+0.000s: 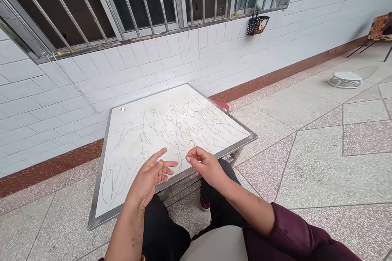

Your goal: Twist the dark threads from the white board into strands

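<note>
Many thin dark looped strands (179, 134) lie spread in loose rows over the white table (159, 98); whether they are thread or wire, I cannot tell. My left hand (150, 175) is above the table's near edge, its fingers apart and stretched to the right, with nothing visible held in it. To its right, my right hand (206, 165) is closed in a pinch, thumb against fingertips. Whatever is in that pinch is too small or too hidden to make out. The two hands are apart, and strands lie on the tabletop just beyond them.
A small white and red item (123, 110) rests at the table's far left corner. Behind stands a white tiled wall with a barred window (147, 0) and a hanging dark basket (257, 24). A red object (222, 106) shows past the table; a low white seat (346, 78) stands right.
</note>
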